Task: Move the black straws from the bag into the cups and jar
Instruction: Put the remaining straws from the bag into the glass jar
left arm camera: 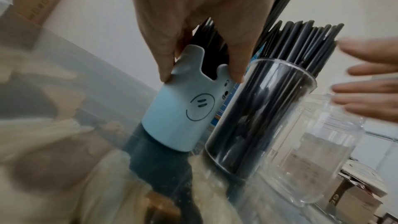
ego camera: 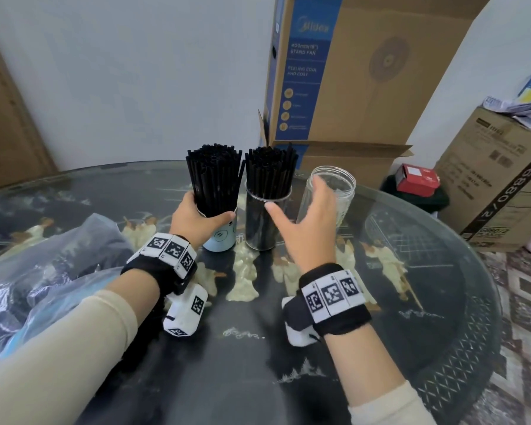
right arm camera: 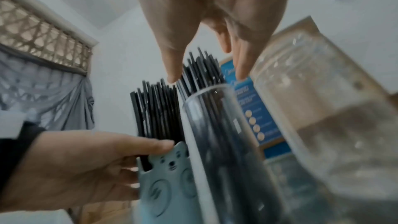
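Observation:
A pale blue cup [ego camera: 219,237] with a smiley face is packed with upright black straws [ego camera: 213,176]. My left hand [ego camera: 201,214] grips the blue cup [left arm camera: 183,111] at its rim, thumb and fingers curled round it and the straws. Right beside it stands a clear cup [ego camera: 265,222], also full of black straws [ego camera: 270,170]. An empty clear jar [ego camera: 334,191] stands to the right of that. My right hand [ego camera: 295,197] hovers open in front of the jar [right arm camera: 333,108] and clear cup [right arm camera: 226,151], fingers spread, holding nothing. A crumpled plastic bag [ego camera: 43,271] lies at the left with dark contents.
The round glass table [ego camera: 442,302] ends close on the right. A tall cardboard fan box [ego camera: 350,72] stands just behind the cups. Off the table to the right are another carton [ego camera: 497,179] and a small red box [ego camera: 416,177].

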`<state>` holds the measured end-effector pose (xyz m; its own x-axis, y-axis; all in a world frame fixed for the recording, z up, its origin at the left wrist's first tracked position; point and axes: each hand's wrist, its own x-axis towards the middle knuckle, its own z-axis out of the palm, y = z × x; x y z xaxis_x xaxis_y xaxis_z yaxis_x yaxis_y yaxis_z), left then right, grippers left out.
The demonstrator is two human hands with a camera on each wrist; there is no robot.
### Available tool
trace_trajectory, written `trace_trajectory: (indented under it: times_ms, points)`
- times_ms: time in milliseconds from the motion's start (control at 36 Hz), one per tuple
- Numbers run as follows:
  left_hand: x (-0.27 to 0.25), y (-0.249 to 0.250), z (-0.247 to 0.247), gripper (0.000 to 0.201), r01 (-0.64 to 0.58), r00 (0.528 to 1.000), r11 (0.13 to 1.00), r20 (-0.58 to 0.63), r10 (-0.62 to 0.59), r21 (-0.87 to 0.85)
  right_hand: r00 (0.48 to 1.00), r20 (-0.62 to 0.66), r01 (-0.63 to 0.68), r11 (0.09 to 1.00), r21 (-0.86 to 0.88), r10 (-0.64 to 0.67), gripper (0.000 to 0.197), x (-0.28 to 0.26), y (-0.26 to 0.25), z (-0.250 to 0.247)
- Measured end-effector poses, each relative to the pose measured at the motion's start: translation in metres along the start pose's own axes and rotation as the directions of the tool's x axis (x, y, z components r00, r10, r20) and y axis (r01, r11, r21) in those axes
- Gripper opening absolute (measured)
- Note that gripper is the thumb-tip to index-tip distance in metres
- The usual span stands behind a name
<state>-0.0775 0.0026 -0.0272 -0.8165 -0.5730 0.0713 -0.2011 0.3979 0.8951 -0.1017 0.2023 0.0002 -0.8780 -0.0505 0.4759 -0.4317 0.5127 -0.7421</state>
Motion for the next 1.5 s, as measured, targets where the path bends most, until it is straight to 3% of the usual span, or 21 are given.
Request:
trace_trajectory:
  times_ms: [56, 111, 222, 306, 389, 583, 694, 805, 917, 1055, 1167, 1222, 1305, 1361, 1417, 1500]
  points:
    - [-0.001, -0.001, 0.001, 0.072, 0.005, 1.0, 1.0, 0.004, -0.005, -0.003, 0.993, -0.108, 0.038, 0.993, -0.115, -0.051, 0.092, 0.01, 0.005, -0.015]
    - [-0.001, -0.001, 0.002, 0.071, 0.008, 1.0, 1.0, 0.007, -0.008, 0.002, 0.991, -0.132, -0.026, 0.981, -0.194, 0.0, 0.104, 0.028, 0.013, -0.026]
    - [-0.003, 0.001, 0.004, 0.07, 0.02, 1.0, 1.0, 0.006, -0.02, -0.004, 0.972, 0.014, -0.227, 0.951, -0.208, 0.235, 0.125, 0.06, 0.032, -0.038]
    - [-0.003, 0.003, 0.005, 0.067, 0.025, 1.0, 1.0, 0.006, -0.025, -0.004, 0.948, 0.126, -0.267, 0.947, -0.178, 0.291, 0.117, 0.067, 0.038, -0.04]
    - [-0.004, 0.003, 0.006, 0.067, 0.018, 1.0, 1.0, 0.011, -0.018, -0.005, 0.956, 0.118, -0.243, 0.951, -0.194, 0.268, 0.102, 0.066, 0.038, -0.042]
    - [-0.018, 0.008, -0.002, 0.081, 0.013, 0.997, 0.998, 0.078, -0.008, -0.066, 0.952, 0.172, -0.224, 0.959, -0.175, 0.254, 0.099, 0.03, 0.025, -0.051]
    - [-0.039, 0.005, -0.027, 0.1, -0.004, 0.996, 0.995, 0.088, -0.005, 0.102, 0.953, 0.183, -0.207, 0.961, -0.183, 0.241, 0.098, -0.008, 0.006, -0.054]
    - [-0.075, 0.0, -0.068, 0.055, -0.206, 0.976, 0.936, 0.127, 0.176, 0.286, 0.959, 0.211, -0.152, 0.973, -0.172, 0.187, 0.096, -0.046, -0.018, -0.048]
    - [-0.109, 0.003, -0.117, 0.02, -0.304, 0.948, 0.909, 0.189, 0.257, 0.287, 0.952, 0.258, -0.126, 0.979, -0.158, 0.164, 0.098, -0.072, -0.042, -0.033]
    - [-0.125, -0.004, -0.176, 0.017, -0.324, 0.941, 0.866, 0.22, 0.256, 0.381, 0.94, 0.318, -0.088, 0.987, -0.132, 0.126, 0.098, -0.094, -0.07, -0.017]
    - [-0.131, -0.018, -0.208, 0.036, -0.264, 0.949, 0.827, 0.289, 0.129, 0.497, 0.925, 0.362, -0.044, 0.981, -0.189, 0.111, 0.1, -0.104, -0.084, -0.012]
    - [-0.134, -0.024, -0.216, 0.033, -0.234, 0.941, 0.807, 0.335, 0.048, 0.542, 0.922, 0.374, -0.017, 0.977, -0.212, 0.097, 0.107, -0.108, -0.088, -0.012]
    - [-0.136, -0.038, -0.223, 0.042, -0.217, 0.923, 0.805, 0.385, -0.016, 0.552, 0.951, 0.309, 0.068, 0.97, -0.234, 0.008, 0.111, -0.116, -0.096, -0.011]
    - [-0.137, -0.044, -0.224, 0.046, -0.223, 0.914, 0.818, 0.406, -0.014, 0.531, 0.966, 0.201, 0.204, 0.959, -0.194, -0.165, 0.095, -0.123, -0.105, -0.007]
    - [-0.137, -0.046, -0.223, 0.048, -0.216, 0.927, 0.825, 0.375, 0.005, 0.522, 0.928, 0.138, 0.364, 0.922, -0.132, -0.346, 0.071, -0.133, -0.12, 0.0]
    - [-0.139, -0.041, -0.22, 0.045, -0.179, 0.962, 0.846, 0.27, 0.044, 0.502, 0.835, 0.275, 0.493, 0.87, 0.012, -0.477, 0.044, -0.149, -0.137, 0.02]
